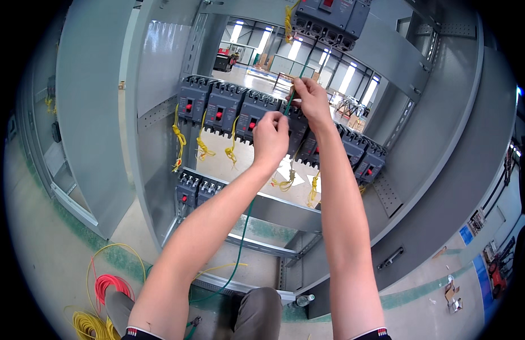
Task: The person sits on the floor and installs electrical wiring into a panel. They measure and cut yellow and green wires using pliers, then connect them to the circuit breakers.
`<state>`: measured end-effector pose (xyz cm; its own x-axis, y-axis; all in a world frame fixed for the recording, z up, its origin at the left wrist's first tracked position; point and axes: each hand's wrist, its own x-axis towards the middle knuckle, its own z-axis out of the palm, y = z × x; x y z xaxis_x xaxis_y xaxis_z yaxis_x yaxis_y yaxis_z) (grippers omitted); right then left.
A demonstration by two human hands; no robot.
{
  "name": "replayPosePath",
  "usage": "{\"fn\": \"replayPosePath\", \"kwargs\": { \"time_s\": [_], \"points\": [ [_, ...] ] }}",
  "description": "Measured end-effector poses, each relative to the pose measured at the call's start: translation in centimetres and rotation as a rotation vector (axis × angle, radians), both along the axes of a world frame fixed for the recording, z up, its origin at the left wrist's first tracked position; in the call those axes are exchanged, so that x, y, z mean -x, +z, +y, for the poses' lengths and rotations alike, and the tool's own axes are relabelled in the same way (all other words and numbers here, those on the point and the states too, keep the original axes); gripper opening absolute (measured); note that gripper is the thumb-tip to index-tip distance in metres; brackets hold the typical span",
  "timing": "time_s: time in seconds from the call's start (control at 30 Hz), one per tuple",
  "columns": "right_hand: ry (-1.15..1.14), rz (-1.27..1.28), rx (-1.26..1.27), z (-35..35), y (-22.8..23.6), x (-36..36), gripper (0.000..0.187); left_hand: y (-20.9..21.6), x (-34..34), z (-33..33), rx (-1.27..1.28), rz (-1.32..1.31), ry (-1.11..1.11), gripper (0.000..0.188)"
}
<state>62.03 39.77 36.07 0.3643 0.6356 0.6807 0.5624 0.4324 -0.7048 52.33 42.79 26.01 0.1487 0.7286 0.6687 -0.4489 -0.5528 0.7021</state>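
A thin green wire (241, 238) runs up from the floor into my left hand (270, 137), whose fingers are closed round it. Just above and to the right, my right hand (312, 103) pinches the same wire between thumb and fingers. Past that hand, a dark line continues up toward the underside of the large grey circuit breaker (330, 16) at the top; where it ends I cannot make out. Both hands are in front of the middle row of grey breakers (224, 107) with red switches, hiding part of the row. Bundled yellow wires (179, 139) hang from several breakers.
The grey metal cabinet frame (438, 170) surrounds my arms. A lower breaker (188, 188) sits behind my left forearm. On the floor lie a red wire coil (113, 285), a yellow wire coil (91, 326), pliers (193, 324) and a clear bottle (304, 300).
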Motion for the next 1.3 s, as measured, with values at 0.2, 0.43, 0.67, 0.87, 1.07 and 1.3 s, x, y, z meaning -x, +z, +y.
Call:
{"fn": "replayPosePath", "kwargs": {
  "time_s": [0.2,0.43,0.67,0.87,1.07,1.3],
  "points": [
    [-0.009,-0.136,0.031,0.3,-0.6,-0.3,0.030,-1.3,-0.4,0.5,0.043,0.046,0.081,0.021],
    [0.008,-0.101,0.022,0.4,-0.3,-0.2,0.031,-2.7,-0.3,0.2,0.035,0.062,0.080,0.024],
    [-0.077,-0.178,0.044,0.9,-0.6,-0.5,0.034,-4.6,-0.4,0.3,0.043,0.051,0.019,0.024],
    [-0.104,-0.159,0.040,0.9,-0.6,-0.4,0.037,-3.2,-0.8,0.8,0.074,0.067,0.040,0.024],
    [-0.107,-0.156,0.067,0.5,-0.4,-0.1,0.037,-3.3,-1.0,0.6,0.086,0.032,0.004,0.023],
    [-0.092,-0.134,0.059,0.7,-0.7,-0.1,0.036,-3.1,-0.9,0.4,0.089,0.011,-0.015,0.021]
  ]
}}
